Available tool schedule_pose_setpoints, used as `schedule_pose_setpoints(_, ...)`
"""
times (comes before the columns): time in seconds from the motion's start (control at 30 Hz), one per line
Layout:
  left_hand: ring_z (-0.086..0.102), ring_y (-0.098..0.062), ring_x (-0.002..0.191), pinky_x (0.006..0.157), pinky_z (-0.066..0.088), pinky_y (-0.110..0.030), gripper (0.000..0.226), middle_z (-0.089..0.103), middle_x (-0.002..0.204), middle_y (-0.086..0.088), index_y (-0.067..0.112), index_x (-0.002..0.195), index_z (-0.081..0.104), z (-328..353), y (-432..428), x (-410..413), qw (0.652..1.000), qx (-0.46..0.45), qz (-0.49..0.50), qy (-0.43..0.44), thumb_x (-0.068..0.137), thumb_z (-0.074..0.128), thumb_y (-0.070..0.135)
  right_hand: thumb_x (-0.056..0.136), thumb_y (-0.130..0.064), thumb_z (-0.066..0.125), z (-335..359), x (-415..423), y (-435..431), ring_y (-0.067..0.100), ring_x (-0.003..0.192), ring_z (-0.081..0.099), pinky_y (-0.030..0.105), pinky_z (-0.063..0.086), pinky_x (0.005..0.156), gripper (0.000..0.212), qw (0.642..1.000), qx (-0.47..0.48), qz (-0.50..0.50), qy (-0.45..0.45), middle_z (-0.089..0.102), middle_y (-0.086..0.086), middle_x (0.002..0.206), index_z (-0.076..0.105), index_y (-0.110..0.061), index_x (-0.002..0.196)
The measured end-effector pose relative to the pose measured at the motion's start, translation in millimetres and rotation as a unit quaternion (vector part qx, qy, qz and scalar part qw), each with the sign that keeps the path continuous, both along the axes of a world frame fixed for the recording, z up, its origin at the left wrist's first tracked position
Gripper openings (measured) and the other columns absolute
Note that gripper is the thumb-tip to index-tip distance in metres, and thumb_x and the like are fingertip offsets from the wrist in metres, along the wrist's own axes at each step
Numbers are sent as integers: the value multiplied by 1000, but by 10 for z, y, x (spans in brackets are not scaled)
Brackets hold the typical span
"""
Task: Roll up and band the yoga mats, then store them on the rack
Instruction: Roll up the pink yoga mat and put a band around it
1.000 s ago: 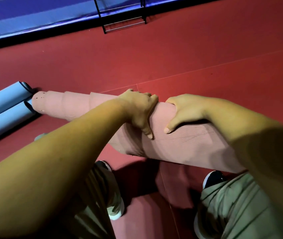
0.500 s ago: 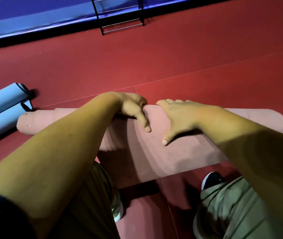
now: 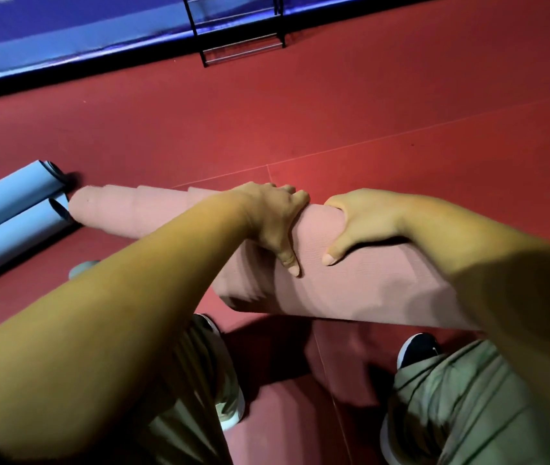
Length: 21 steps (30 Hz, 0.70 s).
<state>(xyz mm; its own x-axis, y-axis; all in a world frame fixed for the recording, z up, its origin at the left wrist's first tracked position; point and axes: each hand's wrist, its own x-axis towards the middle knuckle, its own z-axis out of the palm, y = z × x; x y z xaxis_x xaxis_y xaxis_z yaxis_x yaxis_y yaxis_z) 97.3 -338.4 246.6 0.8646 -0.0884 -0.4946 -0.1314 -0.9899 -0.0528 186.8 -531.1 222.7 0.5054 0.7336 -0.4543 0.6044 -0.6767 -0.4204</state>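
While you are leaning over the red floor (image 3: 367, 105), your left grip (image 3: 272, 223) and right grip (image 3: 366, 223) are clasping the rolled pink mat (image 3: 361, 286) side by side, fingers curling over its far side and thumbs pressing on its near face. The roll is lying across the floor ahead of your shoes, layers stepping out unevenly toward its left end, just beside two rolled blue mats (image 3: 12, 209) at the left edge. The black rack (image 3: 240, 38) is standing at the floor's far edge against the blue wall pad (image 3: 65, 31), only its lower bars showing.
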Motion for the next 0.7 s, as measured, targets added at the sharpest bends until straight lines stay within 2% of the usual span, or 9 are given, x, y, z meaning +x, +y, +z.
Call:
schedule_pose_setpoints(0.13, 67, -29, 105, 88, 57, -44, 119, 65, 117, 1, 27, 132, 48, -15, -11, -44, 1000, -4, 13, -23, 38, 78, 94, 52, -62, 98, -8, 14, -26, 8, 94, 70, 32, 56, 82, 74, 999, -1, -10, 42, 73, -17, 103, 64, -35, 111)
schedule_pose_setpoints(0.23, 66, -27, 99, 87, 58, -43, 111, 67, 111, 5, 29, 128, 51, -14, -13, -50, 999, -30, 39, -4, 40, 85, 87, 53, -63, 98, 5, -18, -2, 7, 98, 69, 33, 56, 85, 79, 998, -11, -3, 65, 72, -17, 109, 61, -38, 119)
schedule_pose_setpoints(0.37, 65, -22, 101, 89, 56, -38, 100, 68, 108, 8, 30, 125, 56, 17, 80, 7, 991, -95, 86, 28, 44, 98, 70, 61, -65, 94, 66, -44, 25, 7, 103, 66, 33, 52, 83, 84, 998, -19, 3, 64, 68, -16, 118, 56, -39, 130)
schedule_pose_setpoints(0.43, 67, -19, 103, 95, 57, -39, 92, 70, 110, 9, 31, 122, 61, 24, 164, 56, 985, -129, 105, 49, 45, 100, 64, 61, -70, 93, 97, -72, 37, 11, 107, 63, 35, 51, 86, 96, 998, -30, 20, 42, 65, -13, 124, 49, -38, 140)
schedule_pose_setpoints(0.57, 71, -16, 104, 98, 59, -43, 78, 76, 110, 10, 31, 115, 69, 32, 300, 122, 968, -180, 146, 99, 50, 102, 57, 48, -77, 93, 94, -165, 79, 21, 129, 55, 43, 49, 104, 138, 997, -53, 57, -26, 50, -8, 148, 26, -31, 159)
schedule_pose_setpoints(0.6, 71, -17, 105, 98, 59, -43, 77, 76, 111, 10, 31, 116, 70, 32, 308, 131, 965, -186, 152, 107, 51, 102, 57, 45, -80, 92, 83, -181, 86, 22, 129, 55, 44, 49, 104, 139, 996, -53, 57, -41, 50, -8, 146, 26, -30, 158)
schedule_pose_setpoints(0.7, 71, -18, 106, 98, 59, -42, 72, 76, 109, 10, 31, 114, 70, 7, 277, 160, 965, -184, 152, 112, 54, 101, 56, 46, -80, 90, 45, -174, 84, 23, 109, 60, 42, 53, 92, 114, 995, -46, 53, -75, 61, -6, 123, 46, -25, 136)
